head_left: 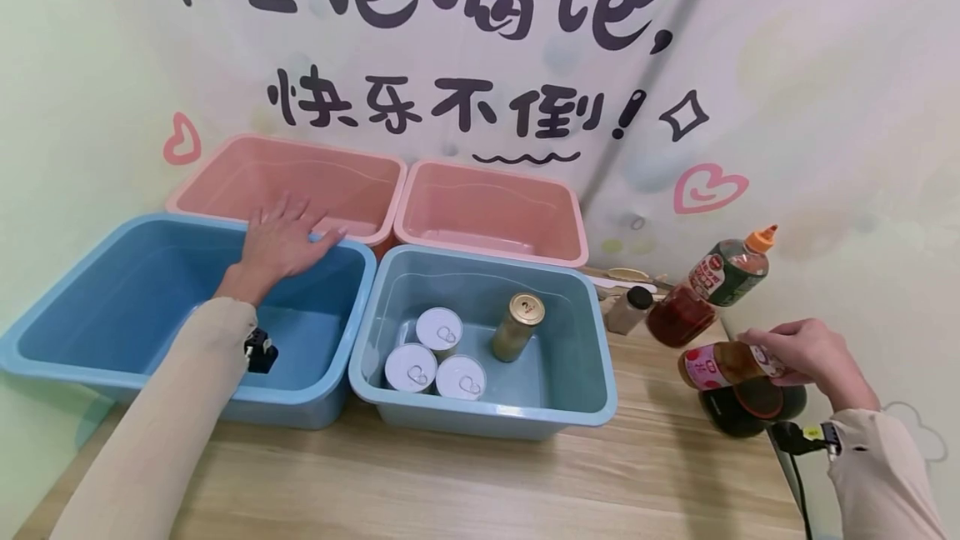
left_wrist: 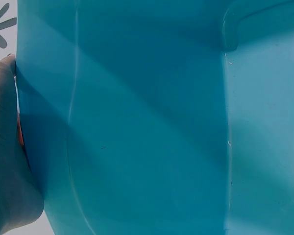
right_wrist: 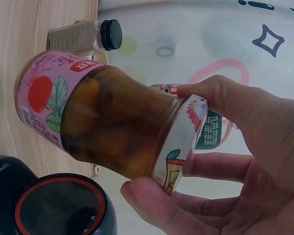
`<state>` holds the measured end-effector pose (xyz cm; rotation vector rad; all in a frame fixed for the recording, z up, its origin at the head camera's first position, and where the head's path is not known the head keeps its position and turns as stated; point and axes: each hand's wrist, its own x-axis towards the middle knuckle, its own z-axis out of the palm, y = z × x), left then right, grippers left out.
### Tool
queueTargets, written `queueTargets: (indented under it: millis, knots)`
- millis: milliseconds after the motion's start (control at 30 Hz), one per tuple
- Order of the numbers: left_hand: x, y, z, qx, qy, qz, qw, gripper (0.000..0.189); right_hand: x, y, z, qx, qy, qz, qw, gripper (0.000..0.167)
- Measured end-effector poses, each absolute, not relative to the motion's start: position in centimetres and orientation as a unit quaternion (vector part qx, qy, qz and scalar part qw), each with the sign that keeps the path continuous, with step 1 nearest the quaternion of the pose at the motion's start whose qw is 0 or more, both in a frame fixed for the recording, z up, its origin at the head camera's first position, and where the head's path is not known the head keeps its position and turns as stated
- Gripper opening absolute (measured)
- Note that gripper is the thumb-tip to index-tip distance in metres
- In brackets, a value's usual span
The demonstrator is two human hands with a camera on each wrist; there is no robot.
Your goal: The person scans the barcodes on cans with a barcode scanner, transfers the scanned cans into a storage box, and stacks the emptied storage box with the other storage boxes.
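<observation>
My right hand (head_left: 813,357) grips a glass jar (head_left: 722,365) by its white patterned lid, at the right end of the table. In the right wrist view the jar (right_wrist: 108,117) is tilted on its side, with a pink fruit label and brown chunks inside. Thumb and fingers (right_wrist: 154,203) pinch the lid's edge. On the left, my left hand (head_left: 281,240) spreads its straight fingers over the back rim of the blue bin (head_left: 165,227). Nothing is held in it. The left wrist view shows mostly the bin's inner wall (left_wrist: 147,122).
A second blue bin (head_left: 491,422) holds several ring-pull cans, one of them a gold can (head_left: 517,327). Two pink bins, left (head_left: 315,144) and right (head_left: 491,172), stand behind. A red sauce bottle (head_left: 708,290), a black-capped bottle (head_left: 628,311) and a black device (head_left: 738,419) stand at right.
</observation>
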<state>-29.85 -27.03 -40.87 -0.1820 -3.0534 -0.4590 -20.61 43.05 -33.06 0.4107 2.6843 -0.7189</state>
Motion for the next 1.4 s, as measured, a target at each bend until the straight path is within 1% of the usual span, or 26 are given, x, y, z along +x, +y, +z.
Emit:
queueTargets:
  millis: [367,867,1400]
  knots:
    - [-29.8,-27.1,-40.7,-0.061,-0.987,-0.149,0.029,0.083,-20.7,43.4,-32.6,0.126,0.947,-0.245,0.165,0.076]
    - [-29.8,-27.5,-40.4,-0.060,-0.987,-0.146,0.027,0.082,-20.2,43.2,-31.4,0.045,0.958,-0.228,0.170,0.060]
    - [-29.9,-27.2,-40.6,-0.063,-0.987,-0.145,0.022,0.084,-19.7,43.2,-32.4,0.032,0.958,-0.228,0.168,0.050]
